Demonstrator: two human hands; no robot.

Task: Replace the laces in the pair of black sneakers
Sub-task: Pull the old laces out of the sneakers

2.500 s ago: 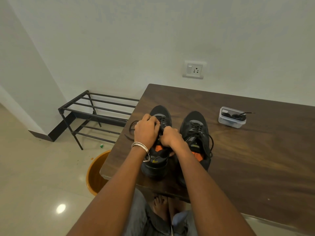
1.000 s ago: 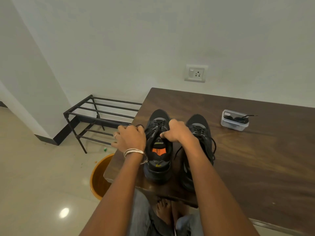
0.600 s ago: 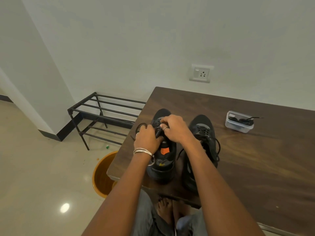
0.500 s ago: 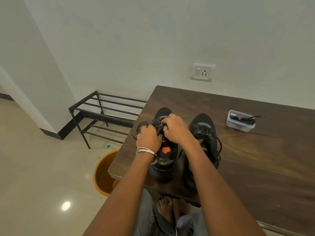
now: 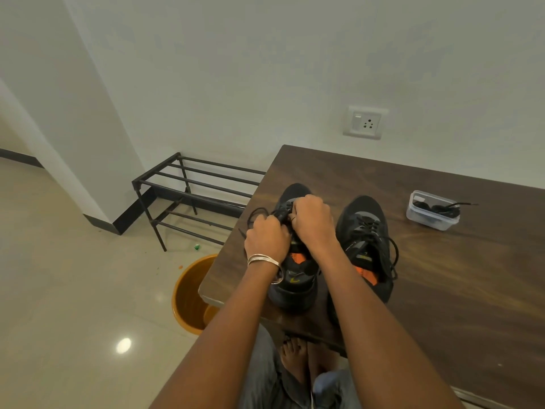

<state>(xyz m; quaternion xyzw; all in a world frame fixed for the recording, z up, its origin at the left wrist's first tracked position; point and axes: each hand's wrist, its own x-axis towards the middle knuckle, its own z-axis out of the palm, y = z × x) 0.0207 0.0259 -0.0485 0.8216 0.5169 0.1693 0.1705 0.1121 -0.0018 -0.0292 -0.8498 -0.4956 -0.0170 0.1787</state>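
Head view: we see both hands on the left sneaker (image 5: 295,286).
Left hand (image 5: 267,239): fingers grip its black lace (image 5: 256,214).
Right hand (image 5: 312,221): fingers pinch the lacing.

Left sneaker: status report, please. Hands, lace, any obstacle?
Both hands, left and right, grip lace on left sneaker. Right sneaker laced, untouched. No obstacle.

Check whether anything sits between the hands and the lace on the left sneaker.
Nothing visible does. The left hand and right hand are both already on the lace over the left sneaker; the right sneaker stands apart beside it.
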